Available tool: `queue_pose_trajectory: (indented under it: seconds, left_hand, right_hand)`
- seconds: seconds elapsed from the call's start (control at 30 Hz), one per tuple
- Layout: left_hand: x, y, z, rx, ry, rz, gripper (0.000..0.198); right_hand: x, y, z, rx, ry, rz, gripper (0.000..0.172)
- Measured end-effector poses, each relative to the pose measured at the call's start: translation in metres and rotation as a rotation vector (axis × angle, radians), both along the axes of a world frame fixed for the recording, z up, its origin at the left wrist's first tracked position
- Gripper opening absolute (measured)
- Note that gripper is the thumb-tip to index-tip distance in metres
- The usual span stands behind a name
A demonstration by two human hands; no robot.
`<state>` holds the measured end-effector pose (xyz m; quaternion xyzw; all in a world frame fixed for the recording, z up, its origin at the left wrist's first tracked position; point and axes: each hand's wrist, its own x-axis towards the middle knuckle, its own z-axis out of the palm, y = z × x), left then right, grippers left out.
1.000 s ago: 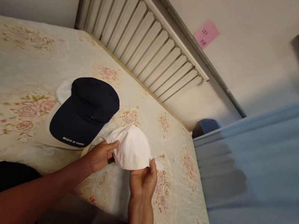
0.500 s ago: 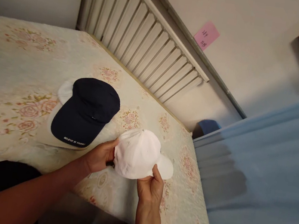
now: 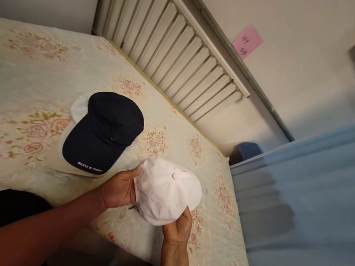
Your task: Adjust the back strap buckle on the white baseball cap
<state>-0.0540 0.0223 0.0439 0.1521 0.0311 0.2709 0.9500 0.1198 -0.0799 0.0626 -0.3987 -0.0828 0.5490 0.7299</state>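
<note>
I hold a white cap (image 3: 166, 189) with both hands above the near edge of a floral bed sheet (image 3: 21, 76). My left hand (image 3: 118, 189) grips the cap's left edge, fingers closed on the fabric. My right hand (image 3: 178, 228) grips its lower right edge from below. The crown faces up and its top button shows. To the left a navy cap (image 3: 105, 130) with white lettering on its brim lies on top of another white cap (image 3: 78, 108), apart from my hands.
A slatted white headboard (image 3: 177, 47) runs along the far side of the bed. A pink note (image 3: 247, 40) sticks on the wall behind it. A blue surface (image 3: 320, 209) stands at the right, with a small blue object (image 3: 247, 151) beside the bed's corner.
The white cap has turned in my hands: its brim, sticking out to the right half a second ago, is now out of sight and the crown button shows. My right hand moved lower.
</note>
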Motion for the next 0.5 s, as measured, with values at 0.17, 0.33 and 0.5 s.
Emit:
queue_pose_trajectory:
  seconds: [0.17,0.33,0.5]
  left_hand:
    - [-0.002,0.000,0.002,0.072,-0.020,-0.005,0.046]
    - [-0.003,-0.002,-0.002,0.120,0.003,-0.035,0.045]
    - [-0.001,-0.005,-0.017,0.198,0.081,-0.053,0.037]
  right_hand:
    - [0.003,-0.001,-0.003,0.016,-0.061,0.017,0.039]
    - [0.003,-0.004,-0.001,0.031,-0.119,0.045,0.044]
    - [0.002,-0.009,0.010,0.056,-0.113,-0.008,0.045]
